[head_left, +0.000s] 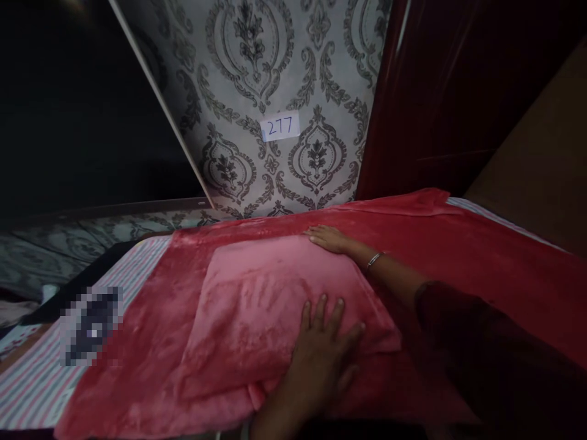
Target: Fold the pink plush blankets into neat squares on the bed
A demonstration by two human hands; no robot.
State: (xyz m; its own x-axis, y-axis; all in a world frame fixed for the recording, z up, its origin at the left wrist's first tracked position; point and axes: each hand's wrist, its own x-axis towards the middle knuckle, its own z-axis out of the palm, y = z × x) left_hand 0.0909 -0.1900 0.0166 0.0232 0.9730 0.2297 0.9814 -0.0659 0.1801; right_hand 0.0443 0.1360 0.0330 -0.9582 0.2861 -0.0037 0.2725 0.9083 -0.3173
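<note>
A pink plush cloth (257,299), folded into a flat, four-sided shape, lies over a larger red plush blanket (463,263). Near its lower right part, my left hand (318,348) rests palm down with the fingers spread. My right hand (328,238) lies flat at the cloth's far edge, fingers stretched out. Neither hand grips anything. Faint finger-like marks show in the pile left of my left hand. Whether the pink cloth is a separate piece or part of the red blanket, I cannot tell.
A striped sheet (142,263) shows beneath the blanket on the left, with a blurred dark object (94,324) on it. Behind are patterned wallpaper with a "277" label (280,126), a large dark screen (92,116) and a dark red panel (431,104).
</note>
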